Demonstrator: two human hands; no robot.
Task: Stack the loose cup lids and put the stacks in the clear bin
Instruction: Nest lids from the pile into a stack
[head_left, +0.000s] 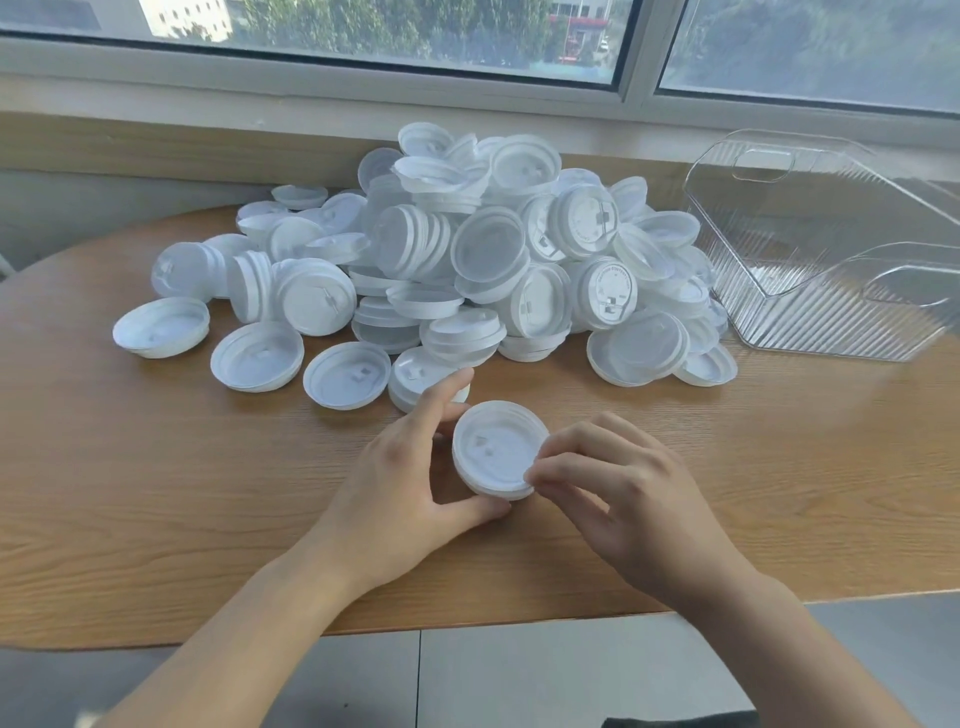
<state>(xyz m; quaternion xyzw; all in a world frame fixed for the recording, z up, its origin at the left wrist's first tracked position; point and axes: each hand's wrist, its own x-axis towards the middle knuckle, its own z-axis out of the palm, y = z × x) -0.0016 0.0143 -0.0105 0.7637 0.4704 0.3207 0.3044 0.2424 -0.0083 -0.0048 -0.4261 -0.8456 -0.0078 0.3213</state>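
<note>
A short stack of white cup lids (496, 449) stands on the wooden table (156, 493) near its front edge. My left hand (400, 478) cups the stack from the left, thumb under its near side and fingers behind it. My right hand (618, 493) pinches the stack's right rim with thumb and forefinger. Behind it rises a large heap of loose white lids (467, 260). The clear ribbed bin (831, 249) stands at the far right of the table, with no lids visible inside.
Single lids lie open side up at the heap's front left (161, 327), (257, 356), (347, 375). A windowsill and window run behind the table. The table's front edge curves just below my wrists, with grey floor beyond.
</note>
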